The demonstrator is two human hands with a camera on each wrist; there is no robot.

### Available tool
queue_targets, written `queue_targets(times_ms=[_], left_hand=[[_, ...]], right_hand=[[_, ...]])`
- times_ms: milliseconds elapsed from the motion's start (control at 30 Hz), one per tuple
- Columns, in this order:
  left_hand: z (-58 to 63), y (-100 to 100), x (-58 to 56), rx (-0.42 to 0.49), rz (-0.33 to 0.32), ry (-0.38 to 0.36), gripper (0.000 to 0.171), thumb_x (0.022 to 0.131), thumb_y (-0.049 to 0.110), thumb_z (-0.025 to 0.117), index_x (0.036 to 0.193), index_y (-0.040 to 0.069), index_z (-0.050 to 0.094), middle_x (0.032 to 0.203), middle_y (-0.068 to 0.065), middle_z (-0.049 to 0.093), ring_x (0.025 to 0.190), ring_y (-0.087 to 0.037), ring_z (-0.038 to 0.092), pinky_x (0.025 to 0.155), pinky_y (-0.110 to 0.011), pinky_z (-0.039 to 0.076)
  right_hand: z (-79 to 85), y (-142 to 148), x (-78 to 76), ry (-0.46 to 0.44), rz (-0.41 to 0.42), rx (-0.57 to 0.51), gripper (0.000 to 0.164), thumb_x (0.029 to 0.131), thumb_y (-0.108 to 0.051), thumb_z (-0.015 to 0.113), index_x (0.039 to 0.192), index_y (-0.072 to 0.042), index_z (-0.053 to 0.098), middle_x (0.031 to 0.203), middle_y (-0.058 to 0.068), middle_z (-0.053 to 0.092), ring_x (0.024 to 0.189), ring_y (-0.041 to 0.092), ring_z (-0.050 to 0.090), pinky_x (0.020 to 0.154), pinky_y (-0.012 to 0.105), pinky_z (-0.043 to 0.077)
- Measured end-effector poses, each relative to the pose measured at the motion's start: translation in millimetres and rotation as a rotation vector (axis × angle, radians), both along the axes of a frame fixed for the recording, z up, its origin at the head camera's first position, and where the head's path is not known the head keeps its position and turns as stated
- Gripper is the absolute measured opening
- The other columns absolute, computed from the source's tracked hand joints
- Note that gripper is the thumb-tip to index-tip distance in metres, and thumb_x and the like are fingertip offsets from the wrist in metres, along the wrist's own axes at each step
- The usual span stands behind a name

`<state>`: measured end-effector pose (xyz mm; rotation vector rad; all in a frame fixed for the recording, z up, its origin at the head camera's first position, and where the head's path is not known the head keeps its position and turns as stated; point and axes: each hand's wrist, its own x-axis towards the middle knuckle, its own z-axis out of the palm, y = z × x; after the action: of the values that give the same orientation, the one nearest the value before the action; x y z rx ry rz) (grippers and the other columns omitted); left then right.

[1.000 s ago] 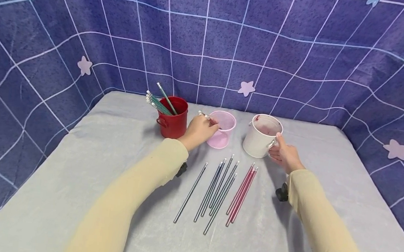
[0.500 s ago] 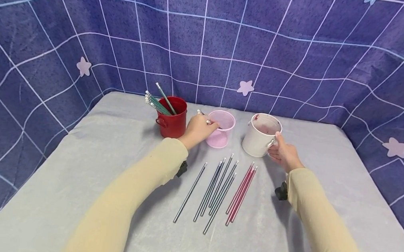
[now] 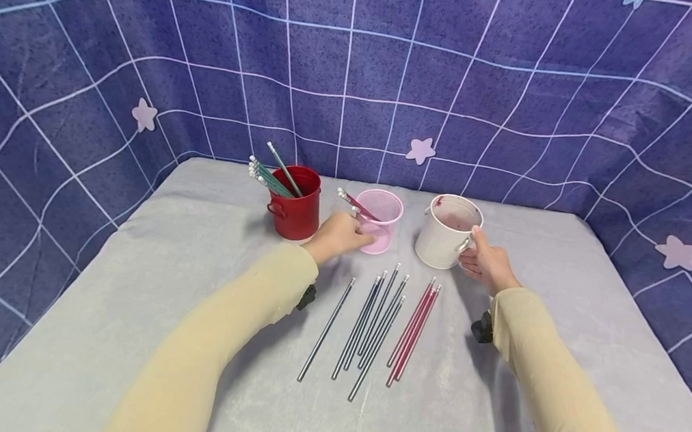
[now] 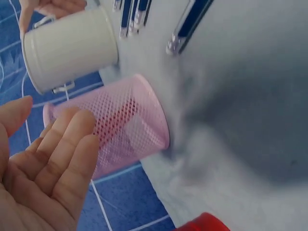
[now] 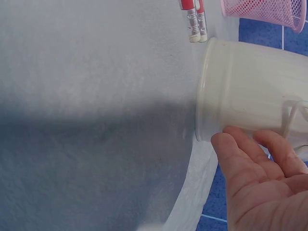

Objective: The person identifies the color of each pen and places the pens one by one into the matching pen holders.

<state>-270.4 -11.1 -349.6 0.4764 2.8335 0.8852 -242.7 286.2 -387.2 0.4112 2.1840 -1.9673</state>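
My left hand (image 3: 338,234) is at the near left side of a pink mesh pencil cup (image 3: 384,236), fingers loosely extended with nothing held. In the left wrist view its fingertips overlap the cup's side; whether they touch it I cannot tell. Red pencils (image 3: 366,209) lean in the cup, eraser ends up over its left rim. My right hand (image 3: 486,264) holds a white metal bucket (image 3: 436,244) at its right side, thumb up at the rim and fingertips against the outer wall (image 5: 250,91) beside the handle. The right wrist view hides the thumb.
A red bucket (image 3: 300,219) with several green pencils (image 3: 272,178) stands at the back left. On the grey cloth (image 3: 160,296) lie several dark blue and green pencils (image 3: 373,328) and a few red pencils (image 3: 415,332). A blue gridded curtain (image 3: 359,66) hangs behind.
My left hand has let go of the pencils, which now lean in the pink cup, and has dropped down along the cup's side. The right hand stays at the white bucket.
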Motion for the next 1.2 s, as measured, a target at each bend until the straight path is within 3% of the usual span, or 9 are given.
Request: queue_targets(times_ms=[100, 233, 500, 600, 700, 800, 967, 1067, 1200], left_hand=[[-3.3, 5, 6.6, -0.058, -0.067, -0.048, 0.032, 0.089, 0.032, 0.066, 0.077, 0.003, 0.073, 0.056, 0.005, 0.057, 0.053, -0.008, 0.054, 0.053, -0.023, 0.039], [-7.4, 16, 20.6, -0.095, -0.147, -0.082, 0.032, 0.089, 0.033, 0.066, 0.079, 0.004, 0.075, 0.058, 0.002, 0.063, 0.051, -0.008, 0.060, 0.053, -0.023, 0.044], [-3.6, 40, 61.4, -0.181, -0.337, -0.082, 0.034, 0.090, 0.032, 0.064, 0.069, 0.007, 0.073, 0.056, -0.001, 0.066, 0.049, -0.008, 0.059, 0.057, -0.020, 0.044], [-1.4, 49, 77.0, -0.230, -0.416, -0.031, 0.037, 0.090, 0.033, 0.065, 0.058, 0.013, 0.065, 0.050, 0.006, 0.059, 0.049, -0.006, 0.053, 0.059, -0.021, 0.043], [-1.9, 56, 90.1, -0.266, -0.473, -0.001, 0.045, 0.088, 0.033, 0.066, 0.049, 0.018, 0.049, 0.045, 0.011, 0.041, 0.048, -0.006, 0.041, 0.052, -0.022, 0.038], [-5.9, 60, 98.2, -0.290, -0.493, -0.037, 0.050, 0.088, 0.032, 0.066, 0.049, 0.018, 0.040, 0.043, 0.010, 0.034, 0.044, -0.006, 0.037, 0.048, -0.021, 0.033], [-18.2, 61, 99.1, -0.320, -0.447, -0.200, 0.042, 0.089, 0.028, 0.068, 0.054, 0.011, 0.053, 0.043, 0.002, 0.053, 0.038, -0.010, 0.053, 0.043, -0.020, 0.044], [-23.1, 61, 95.5, -0.319, -0.410, -0.271, 0.035, 0.089, 0.025, 0.069, 0.061, 0.007, 0.058, 0.048, -0.004, 0.059, 0.038, -0.014, 0.056, 0.040, -0.023, 0.047], [-26.1, 63, 95.0, -0.317, -0.414, -0.241, 0.033, 0.088, 0.023, 0.070, 0.061, 0.008, 0.058, 0.047, -0.002, 0.057, 0.036, -0.012, 0.054, 0.039, -0.021, 0.045]], right_hand=[[-3.4, 2, -2.5, 0.005, 0.005, 0.000, 0.093, 0.092, -0.063, 0.043, 0.123, 0.024, 0.046, 0.120, 0.036, 0.054, 0.115, 0.036, 0.057, 0.094, 0.039, 0.048], [1.3, -4, 0.6, -0.008, -0.006, 0.058, 0.091, 0.096, -0.060, 0.032, 0.130, 0.024, 0.038, 0.131, 0.037, 0.044, 0.123, 0.037, 0.049, 0.102, 0.043, 0.039], [4.8, -9, 2.5, -0.021, -0.028, 0.061, 0.086, 0.098, -0.056, 0.028, 0.131, 0.023, 0.037, 0.132, 0.036, 0.042, 0.121, 0.035, 0.052, 0.103, 0.043, 0.038], [3.2, -8, 1.7, -0.026, -0.023, 0.054, 0.087, 0.098, -0.056, 0.027, 0.132, 0.023, 0.035, 0.134, 0.036, 0.038, 0.127, 0.040, 0.043, 0.105, 0.043, 0.036], [3.4, -8, 2.2, -0.023, -0.027, 0.057, 0.087, 0.098, -0.057, 0.027, 0.132, 0.023, 0.035, 0.134, 0.036, 0.037, 0.127, 0.040, 0.042, 0.105, 0.043, 0.036], [5.2, -9, 3.2, -0.017, -0.033, 0.063, 0.088, 0.098, -0.057, 0.027, 0.132, 0.023, 0.035, 0.134, 0.037, 0.038, 0.126, 0.040, 0.044, 0.103, 0.042, 0.037], [4.5, -10, 3.4, -0.019, -0.036, 0.058, 0.088, 0.098, -0.058, 0.028, 0.132, 0.023, 0.036, 0.134, 0.036, 0.040, 0.126, 0.040, 0.044, 0.103, 0.042, 0.038], [3.8, -10, 3.0, -0.027, -0.035, 0.064, 0.088, 0.098, -0.058, 0.028, 0.132, 0.023, 0.036, 0.133, 0.035, 0.042, 0.127, 0.039, 0.044, 0.103, 0.041, 0.038], [5.1, -12, 2.9, -0.028, -0.029, 0.068, 0.088, 0.098, -0.058, 0.028, 0.132, 0.023, 0.035, 0.133, 0.035, 0.042, 0.127, 0.040, 0.043, 0.104, 0.042, 0.037]])
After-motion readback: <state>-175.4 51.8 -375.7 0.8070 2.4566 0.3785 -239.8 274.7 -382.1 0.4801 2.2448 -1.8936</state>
